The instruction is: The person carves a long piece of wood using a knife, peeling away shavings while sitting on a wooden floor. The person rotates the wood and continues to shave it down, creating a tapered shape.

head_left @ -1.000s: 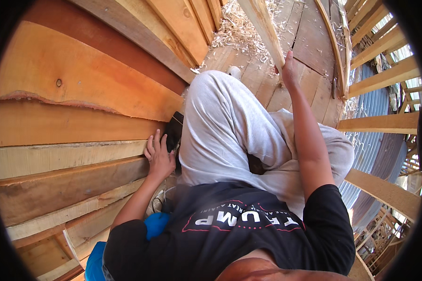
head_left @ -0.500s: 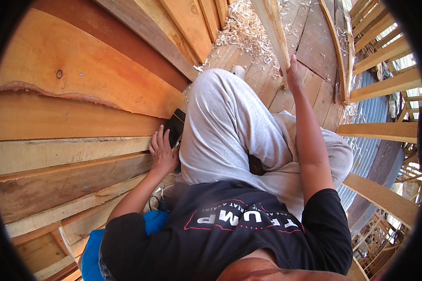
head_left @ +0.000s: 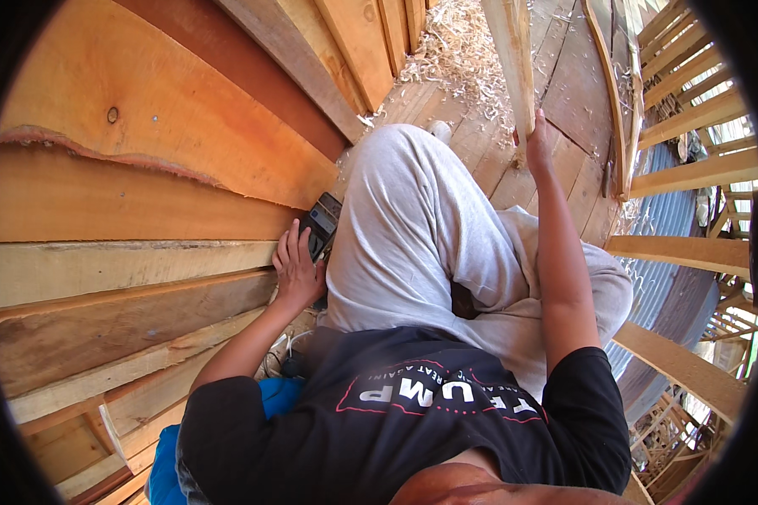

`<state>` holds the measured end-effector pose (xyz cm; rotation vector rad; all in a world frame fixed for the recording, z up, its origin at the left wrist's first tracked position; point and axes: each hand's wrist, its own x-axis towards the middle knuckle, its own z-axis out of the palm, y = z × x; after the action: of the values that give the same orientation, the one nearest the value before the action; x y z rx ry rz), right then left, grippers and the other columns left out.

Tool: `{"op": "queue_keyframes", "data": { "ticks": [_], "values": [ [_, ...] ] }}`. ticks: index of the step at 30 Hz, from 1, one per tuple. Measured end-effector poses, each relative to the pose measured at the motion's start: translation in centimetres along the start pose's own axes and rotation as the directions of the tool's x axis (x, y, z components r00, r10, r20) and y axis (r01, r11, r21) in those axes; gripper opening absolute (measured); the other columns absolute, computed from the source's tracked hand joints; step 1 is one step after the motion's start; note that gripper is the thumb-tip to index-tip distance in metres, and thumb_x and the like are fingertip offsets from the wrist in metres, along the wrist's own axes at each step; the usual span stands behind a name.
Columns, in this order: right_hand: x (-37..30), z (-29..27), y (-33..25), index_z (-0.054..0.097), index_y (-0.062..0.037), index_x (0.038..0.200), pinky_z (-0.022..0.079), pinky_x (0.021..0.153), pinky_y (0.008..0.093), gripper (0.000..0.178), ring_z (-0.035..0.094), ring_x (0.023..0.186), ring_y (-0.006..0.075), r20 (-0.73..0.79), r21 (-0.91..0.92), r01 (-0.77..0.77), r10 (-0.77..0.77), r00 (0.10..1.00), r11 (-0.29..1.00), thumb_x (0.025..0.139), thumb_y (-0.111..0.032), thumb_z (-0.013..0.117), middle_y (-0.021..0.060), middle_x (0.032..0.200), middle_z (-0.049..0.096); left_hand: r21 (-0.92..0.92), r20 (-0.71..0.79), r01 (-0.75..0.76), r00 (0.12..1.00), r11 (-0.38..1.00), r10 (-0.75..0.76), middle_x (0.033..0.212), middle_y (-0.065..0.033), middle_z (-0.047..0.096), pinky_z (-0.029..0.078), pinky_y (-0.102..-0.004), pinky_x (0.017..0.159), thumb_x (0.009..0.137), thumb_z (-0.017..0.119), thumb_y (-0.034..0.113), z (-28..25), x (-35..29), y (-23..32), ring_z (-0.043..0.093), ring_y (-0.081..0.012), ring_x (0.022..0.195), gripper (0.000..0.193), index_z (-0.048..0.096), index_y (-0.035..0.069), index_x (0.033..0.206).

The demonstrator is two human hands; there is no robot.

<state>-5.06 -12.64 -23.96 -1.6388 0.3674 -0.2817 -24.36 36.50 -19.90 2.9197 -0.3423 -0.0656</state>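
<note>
Fingers of left hand rest flat, uncurled, against the dark power tool wedged between planks and knee. Right hand wraps the upright post. Best to get a full grip on the tool before lifting, post hold bracing.

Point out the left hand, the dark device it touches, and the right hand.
left hand point(head_left: 296, 273), head view, back of the hand.
dark device point(head_left: 322, 221), head view, its flat face.
right hand point(head_left: 537, 139), head view, back of the hand.

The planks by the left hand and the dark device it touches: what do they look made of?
Planks: bare, unpainted sawn wood, with visible grain, a knot and rough edges. Dark device under the left hand: probably hard plastic, with a smooth black casing; too small to be sure.
</note>
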Motion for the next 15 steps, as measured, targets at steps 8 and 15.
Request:
{"op": "queue_keyframes", "data": {
  "ticks": [8,15],
  "values": [
    [0.8,-0.6,1.1,0.061,0.0001,0.097,0.042,0.059,0.0320,0.056,0.054,0.060,0.0170,-0.034,-0.074,-0.025,0.023,0.999,0.997,0.100,-0.047,0.031,0.0091,0.071,0.060,-0.023,-0.093,-0.069,0.993,0.997,0.067,0.152,-0.0240,0.017,0.019,-0.0589,0.105,0.074,0.064,0.009,0.5,0.2,-0.3,0.024,-0.0453,0.133,0.081,0.022,-0.001,0.142],
    [0.3,-0.1,0.8,0.061,-0.0007,0.097,0.041,0.059,0.0327,0.055,0.053,0.062,0.0167,-0.009,-0.034,-0.035,0.035,0.999,0.999,0.100,-0.047,0.031,0.0087,0.071,0.059,-0.032,-0.147,-0.080,0.986,0.996,0.075,0.151,-0.0262,0.017,0.019,-0.0603,0.104,0.073,0.065,0.009,0.9,-0.1,-0.8,0.026,-0.0474,0.131,0.081,0.020,0.000,0.140]
  ]
}}
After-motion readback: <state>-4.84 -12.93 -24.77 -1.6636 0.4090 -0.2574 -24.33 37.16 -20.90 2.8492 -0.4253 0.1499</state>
